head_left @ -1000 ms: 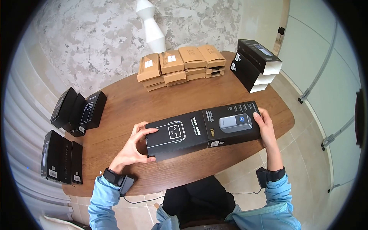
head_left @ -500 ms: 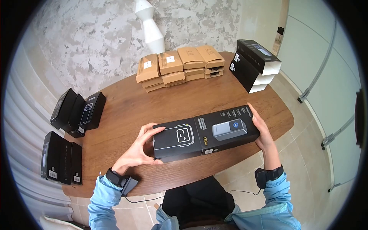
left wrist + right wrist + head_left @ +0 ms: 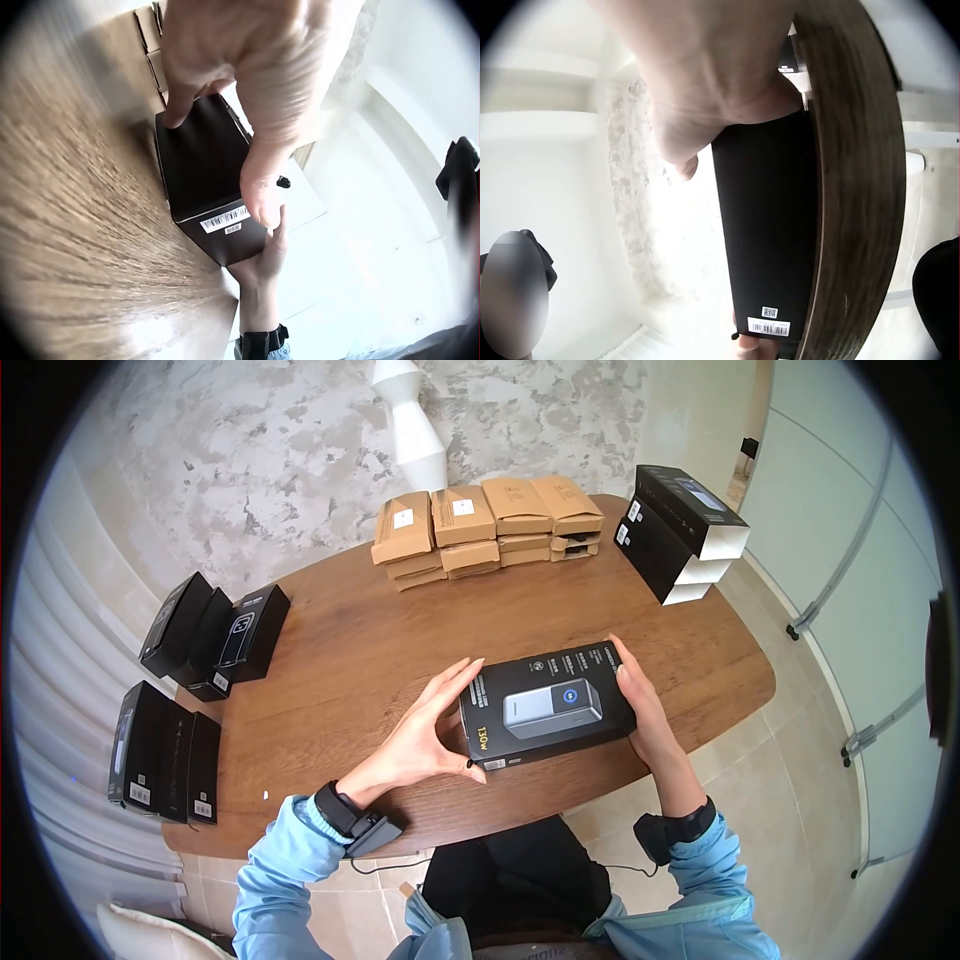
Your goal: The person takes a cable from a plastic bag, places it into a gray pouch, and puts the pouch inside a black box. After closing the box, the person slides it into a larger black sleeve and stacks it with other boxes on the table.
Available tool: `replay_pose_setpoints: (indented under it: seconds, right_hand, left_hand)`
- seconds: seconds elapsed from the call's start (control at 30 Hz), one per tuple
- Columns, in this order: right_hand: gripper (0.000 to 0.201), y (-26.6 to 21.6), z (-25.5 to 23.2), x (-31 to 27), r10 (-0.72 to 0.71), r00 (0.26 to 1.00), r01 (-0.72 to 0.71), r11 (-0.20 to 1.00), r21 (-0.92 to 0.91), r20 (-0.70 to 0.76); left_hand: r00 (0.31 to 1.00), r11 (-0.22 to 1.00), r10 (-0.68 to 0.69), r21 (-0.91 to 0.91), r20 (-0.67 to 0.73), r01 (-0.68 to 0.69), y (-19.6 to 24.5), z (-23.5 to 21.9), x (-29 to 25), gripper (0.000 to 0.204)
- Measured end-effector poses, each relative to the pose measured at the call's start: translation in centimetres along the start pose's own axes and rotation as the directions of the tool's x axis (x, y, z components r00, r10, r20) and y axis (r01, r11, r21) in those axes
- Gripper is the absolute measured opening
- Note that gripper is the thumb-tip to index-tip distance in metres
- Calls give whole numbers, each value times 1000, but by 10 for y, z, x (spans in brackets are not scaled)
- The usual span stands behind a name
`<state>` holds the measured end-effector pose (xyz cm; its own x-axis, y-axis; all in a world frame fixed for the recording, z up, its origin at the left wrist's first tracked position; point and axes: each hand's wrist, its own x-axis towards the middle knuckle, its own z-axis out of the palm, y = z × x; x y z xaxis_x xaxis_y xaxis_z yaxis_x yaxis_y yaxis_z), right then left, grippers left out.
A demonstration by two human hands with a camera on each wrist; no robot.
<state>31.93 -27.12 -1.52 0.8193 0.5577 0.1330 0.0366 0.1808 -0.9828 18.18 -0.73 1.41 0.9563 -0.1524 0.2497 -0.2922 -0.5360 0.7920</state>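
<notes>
A black power bank box, printed with a grey device and "130W", lies at the near middle of the wooden table. My left hand spans its left end, fingertips at the far edge and thumb at the near lower corner. My right hand grips the right end with the thumb on top. In the left wrist view the box's black end sits between fingers and thumb, a barcode label beside it. The right wrist view shows the long black side and a barcode near the left fingers.
Brown cardboard boxes are stacked in two layers at the back. Black sleeves with white open ends stand at the back right. More black boxes and another black group stand along the left edge. A white lamp rises behind.
The box's left section with the smiling face has slid inside the printed sleeve, so the box is now shorter. My left hand has moved right, and my right hand slightly left.
</notes>
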Motion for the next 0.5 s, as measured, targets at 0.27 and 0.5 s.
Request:
replay_pose_setpoints:
  seconds: [0.27,0.5]
  right_hand:
    - [63,-1,9,1,-61,998,61,991,-118,3]
    - [73,13,2,6,-191,956,206,977,-48,222]
  left_hand:
    - [999,993,-32,112,-26,34,8,0,-9,93]
    - [936,974,-177,80,-303,211,41,-33,-75,85]
